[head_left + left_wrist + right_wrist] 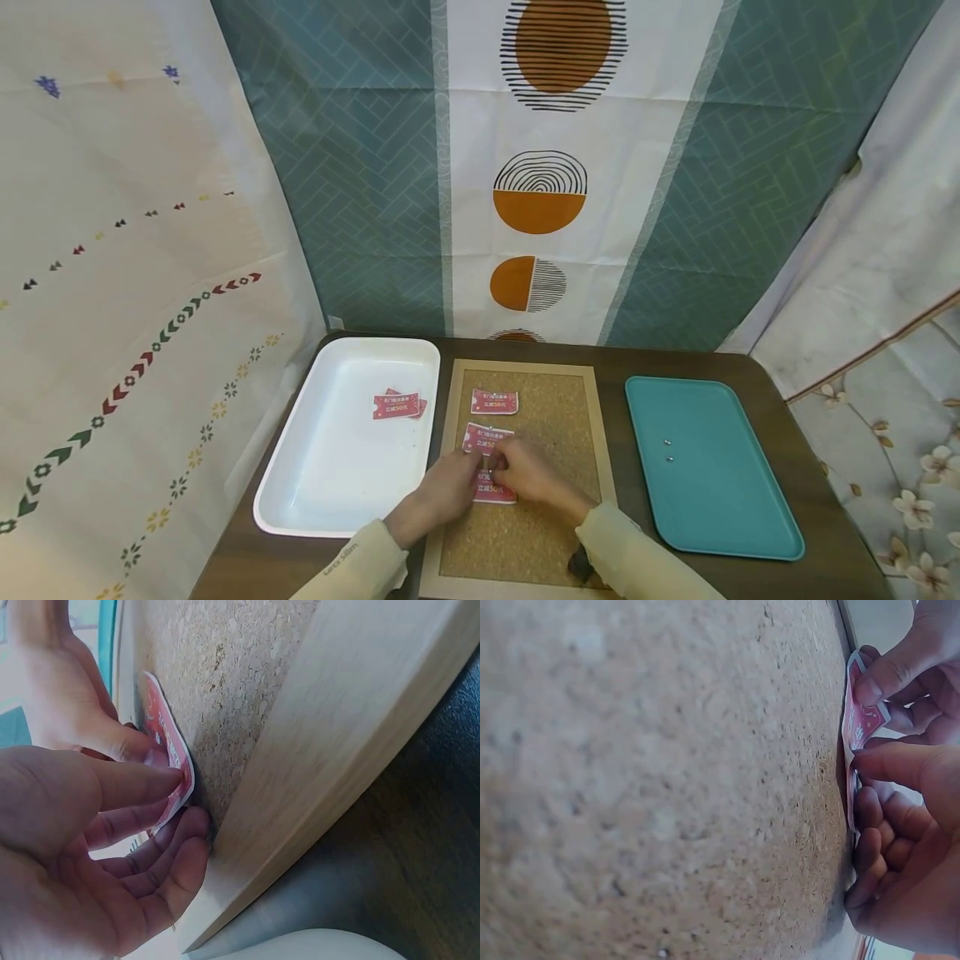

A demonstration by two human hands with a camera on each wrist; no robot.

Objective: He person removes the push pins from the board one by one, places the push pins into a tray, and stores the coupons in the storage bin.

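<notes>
On the framed corkboard point(525, 542), my left hand point(450, 483) pinches the left part of the lowest red coupon point(495, 489) between thumb and fingers. The coupon bends up from the cork in the right wrist view. Curled over its top edge, my right hand point(528, 473) has thumb and finger together on a small shiny thumbtack, mostly hidden by the fingertips. Just above, partly behind the fingers, lies a middle coupon point(480, 436) with a shiny tack at its top edge. A top coupon point(495, 402) lies flat on the cork above that.
A white tray point(337, 467) at the left holds overlapping red coupons point(397, 406). A teal tray point(720, 492) at the right holds two small silver tacks point(669, 450). A dark object point(580, 565) lies by the right sleeve on the board's lower part.
</notes>
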